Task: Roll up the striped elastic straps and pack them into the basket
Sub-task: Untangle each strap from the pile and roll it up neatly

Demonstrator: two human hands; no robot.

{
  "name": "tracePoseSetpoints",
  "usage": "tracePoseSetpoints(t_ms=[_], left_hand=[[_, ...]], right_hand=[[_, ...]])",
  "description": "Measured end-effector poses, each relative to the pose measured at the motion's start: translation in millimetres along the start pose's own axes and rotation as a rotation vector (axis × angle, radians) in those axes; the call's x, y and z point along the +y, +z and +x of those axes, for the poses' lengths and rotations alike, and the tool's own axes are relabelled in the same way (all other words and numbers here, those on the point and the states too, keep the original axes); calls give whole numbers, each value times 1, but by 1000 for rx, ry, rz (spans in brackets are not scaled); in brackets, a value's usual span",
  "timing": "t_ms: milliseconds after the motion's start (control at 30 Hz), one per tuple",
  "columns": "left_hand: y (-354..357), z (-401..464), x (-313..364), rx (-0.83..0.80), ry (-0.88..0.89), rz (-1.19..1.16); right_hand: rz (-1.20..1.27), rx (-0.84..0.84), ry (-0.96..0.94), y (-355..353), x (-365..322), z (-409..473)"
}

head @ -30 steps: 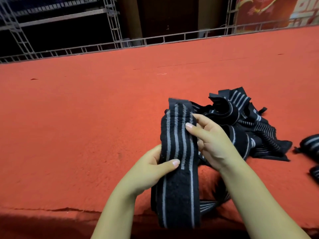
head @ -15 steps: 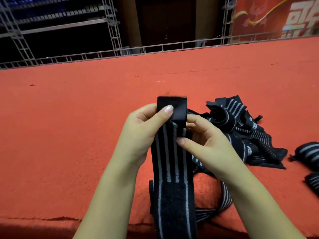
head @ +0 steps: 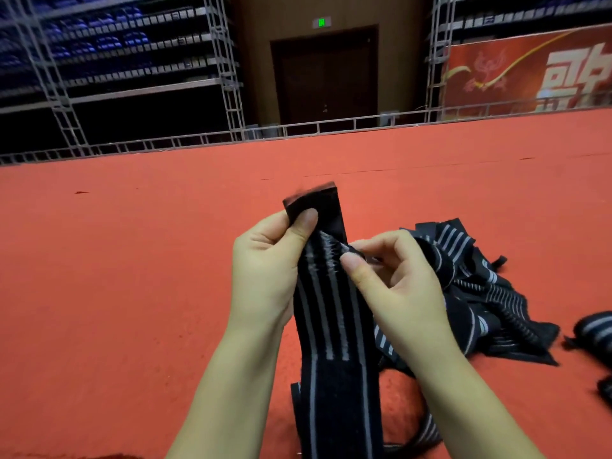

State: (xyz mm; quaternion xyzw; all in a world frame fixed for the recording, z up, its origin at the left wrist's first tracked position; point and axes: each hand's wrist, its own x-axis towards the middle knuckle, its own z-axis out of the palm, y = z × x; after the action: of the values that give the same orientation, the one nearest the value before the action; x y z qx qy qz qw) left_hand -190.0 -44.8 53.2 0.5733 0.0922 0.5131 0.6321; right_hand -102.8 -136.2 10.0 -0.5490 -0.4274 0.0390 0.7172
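A black elastic strap with grey stripes [head: 331,326] hangs upright between both hands over the red carpet. My left hand [head: 265,270] pinches its plain black top end between thumb and fingers. My right hand [head: 394,289] pinches the strap's right edge just below that end, thumb on the striped face. The strap's lower part runs down past the frame's bottom edge. Behind my right hand lies a loose pile of similar straps [head: 490,293]. No basket is in view.
Two rolled straps [head: 596,329] lie at the right edge of the red carpet [head: 132,276]. A metal truss rail [head: 198,140] borders the carpet's far side, with scaffolding, a dark door and a red banner beyond.
My left hand climbed from the strap's middle to its top end. My right hand shifted onto the right edge below it. The camera tilted up, showing more of the hall.
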Motion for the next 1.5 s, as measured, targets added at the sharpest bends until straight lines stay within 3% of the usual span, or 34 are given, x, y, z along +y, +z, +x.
tracePoseSetpoints(t_ms=[100, 267, 333, 533, 700, 833, 1033, 1167, 1300, 1500], left_hand=[[-5, -4, -2, -65, 14, 35], [-31, -20, -14, -365, -41, 186], [-37, -29, -19, -406, -111, 173], [-43, -33, -26, -365, -221, -29], [-39, -37, -29, -293, -280, -106], [-43, -35, -34, -335, -306, -152], [-33, -44, -42, -226, -155, 66], [-33, -52, -47, -276, -66, 273], [-33, -52, -46, -329, -52, 365], [-32, -53, -49, -325, -331, 121]], right_hand=[[69, -210, 139, -7, 0, 0], [296, -176, 198, -17, -1, 0], [366, -197, 239, -20, -1, 0], [590, -341, 421, -27, -4, -4], [562, -334, 427, -32, -4, -3], [508, -319, 450, -33, -1, -4], [458, -282, 495, -16, 7, -17], [303, -300, 451, -10, 8, -23], [328, -250, 330, -10, 9, -24], [436, -182, 196, -13, 13, -20]])
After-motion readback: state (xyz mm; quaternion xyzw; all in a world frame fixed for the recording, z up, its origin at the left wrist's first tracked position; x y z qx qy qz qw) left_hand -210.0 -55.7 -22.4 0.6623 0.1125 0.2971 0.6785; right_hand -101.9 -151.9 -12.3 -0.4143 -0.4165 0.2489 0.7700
